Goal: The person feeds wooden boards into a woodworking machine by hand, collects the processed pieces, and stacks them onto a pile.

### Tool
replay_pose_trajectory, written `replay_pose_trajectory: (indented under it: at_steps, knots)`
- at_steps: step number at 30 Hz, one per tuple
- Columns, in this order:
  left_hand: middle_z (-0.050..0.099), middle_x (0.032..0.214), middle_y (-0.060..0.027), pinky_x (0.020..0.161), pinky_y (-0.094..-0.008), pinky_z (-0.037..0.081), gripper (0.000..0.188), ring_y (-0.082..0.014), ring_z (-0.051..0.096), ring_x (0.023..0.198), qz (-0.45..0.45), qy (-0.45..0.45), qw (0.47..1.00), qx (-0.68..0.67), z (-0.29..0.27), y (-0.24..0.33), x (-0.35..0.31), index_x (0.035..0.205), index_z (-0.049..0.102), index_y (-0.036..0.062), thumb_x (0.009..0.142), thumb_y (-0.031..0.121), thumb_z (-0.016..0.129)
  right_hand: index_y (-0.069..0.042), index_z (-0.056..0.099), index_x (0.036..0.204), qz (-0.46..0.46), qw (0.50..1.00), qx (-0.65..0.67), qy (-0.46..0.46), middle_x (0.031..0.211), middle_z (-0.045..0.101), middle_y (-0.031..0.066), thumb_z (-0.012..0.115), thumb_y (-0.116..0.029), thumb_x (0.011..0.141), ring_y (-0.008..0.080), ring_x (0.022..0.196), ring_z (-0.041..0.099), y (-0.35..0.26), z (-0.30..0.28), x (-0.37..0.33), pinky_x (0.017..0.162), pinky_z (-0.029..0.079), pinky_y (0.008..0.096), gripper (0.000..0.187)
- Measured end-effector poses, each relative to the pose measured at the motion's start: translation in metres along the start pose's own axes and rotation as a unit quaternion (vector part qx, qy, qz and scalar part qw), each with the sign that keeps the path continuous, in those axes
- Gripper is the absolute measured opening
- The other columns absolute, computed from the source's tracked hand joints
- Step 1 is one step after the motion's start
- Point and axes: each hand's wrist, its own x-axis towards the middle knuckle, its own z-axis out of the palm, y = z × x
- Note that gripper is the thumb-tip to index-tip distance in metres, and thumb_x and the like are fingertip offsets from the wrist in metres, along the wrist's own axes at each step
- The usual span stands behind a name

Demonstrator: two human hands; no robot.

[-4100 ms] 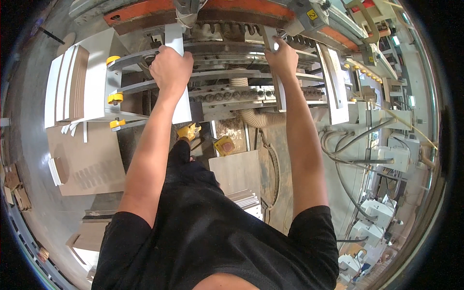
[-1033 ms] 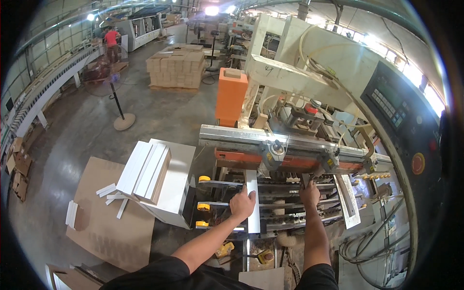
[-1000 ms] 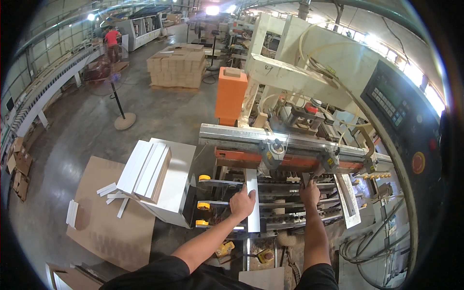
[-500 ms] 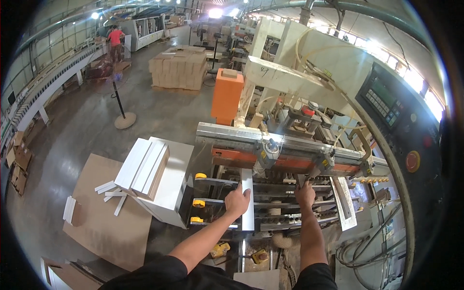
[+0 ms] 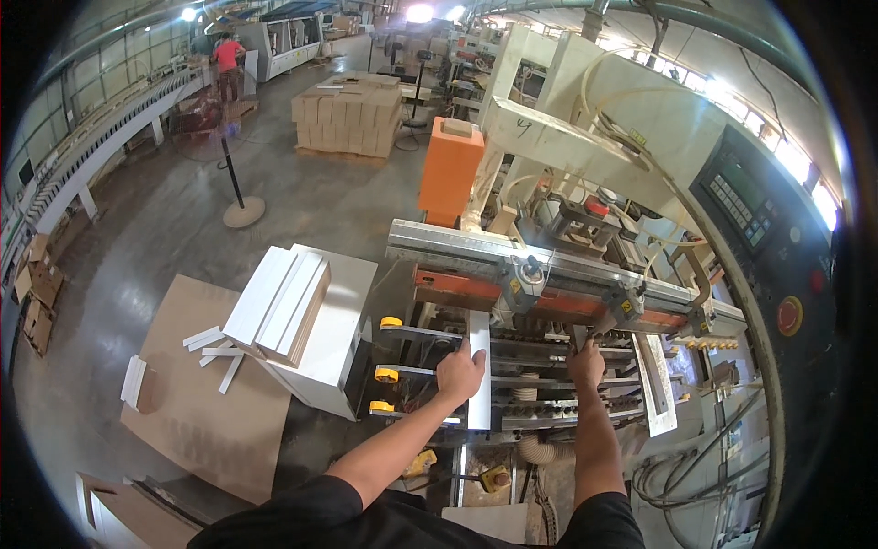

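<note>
A narrow white board strip (image 5: pixel 479 393) lies lengthwise across the dark rails of a boring machine, its far end under the clamp beam (image 5: pixel 457 247). My left hand (image 5: pixel 460 372) is closed on the strip's left edge, thumb on top and index finger pointing along it. Farther right, my right hand (image 5: pixel 586 366) is closed near the beam, beside a dark flat piece (image 5: pixel 580 337); its fingers partly hide what is in them. Above the hands, grey clamp cylinders (image 5: pixel 523 282) are fixed to the beam. Right of my right hand lies a pale worn board (image 5: pixel 655 389).
Stacked white strips (image 5: pixel 283 302) top a white cabinet-like stand (image 5: pixel 343 284) at left, with loose strips (image 5: pixel 219 348) on brown sheet (image 5: pixel 210 439). A control panel (image 5: pixel 759 220) with a red button hangs at right. A pallet stack (image 5: pixel 347 119) and a person (image 5: pixel 228 64) are farther off.
The whole view has shifted slightly, so the machine sits a little farther right and higher. Both hands keep about the same places on the machine, and the white strip stays under my left hand.
</note>
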Motion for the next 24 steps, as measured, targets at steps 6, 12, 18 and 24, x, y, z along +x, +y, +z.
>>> replay_pose_trajectory:
  at_steps: [6, 12, 18, 24]
  knots:
    - [0.067, 0.076, -0.0275, 0.07, -0.0522, 0.054, 0.048, -0.0438, 0.068, 0.073, 0.013, -0.002, 1.0, 0.013, 0.001, 0.002, -0.002, 0.119, 0.061, -0.0063, 0.094, 0.034, 0.054, 0.001, 0.056, 0.112, -0.01, 1.0, -0.004, 0.02, 0.102, 0.065, 0.0226, 0.062, -0.035, 0.09, 0.042, 0.091, 0.067, 0.005, 0.003, 0.003, 0.078, 0.055, 0.0502, 0.043]
    - [0.067, 0.074, -0.0265, 0.069, -0.0533, 0.054, 0.046, -0.0441, 0.068, 0.072, 0.003, 0.002, 1.0, 0.002, 0.002, -0.001, -0.001, 0.115, 0.062, -0.0053, 0.094, 0.034, 0.053, 0.001, 0.055, 0.112, -0.017, 0.999, -0.02, 0.019, 0.1, 0.065, 0.0228, 0.062, -0.036, 0.089, 0.0419, 0.089, 0.067, 0.005, 0.006, 0.004, 0.077, 0.055, 0.0497, 0.043]
    - [0.067, 0.074, -0.027, 0.069, -0.0524, 0.054, 0.046, -0.044, 0.067, 0.071, 0.008, -0.008, 1.0, -0.003, 0.001, -0.001, -0.003, 0.115, 0.061, -0.0053, 0.094, 0.034, 0.053, 0.002, 0.052, 0.121, -0.003, 1.0, -0.011, 0.003, 0.103, 0.065, 0.0244, 0.063, -0.029, 0.086, 0.0429, 0.093, 0.066, 0.002, -0.001, -0.001, 0.08, 0.054, 0.0502, 0.048]
    - [0.067, 0.074, -0.0269, 0.068, -0.0509, 0.054, 0.051, -0.0423, 0.068, 0.071, 0.004, -0.014, 1.0, 0.014, 0.001, -0.001, -0.002, 0.123, 0.059, -0.0064, 0.095, 0.035, 0.051, 0.002, 0.049, 0.127, -0.017, 1.0, -0.019, 0.016, 0.103, 0.065, 0.0242, 0.063, -0.031, 0.087, 0.0425, 0.093, 0.066, 0.008, 0.009, 0.003, 0.079, 0.054, 0.0503, 0.054]
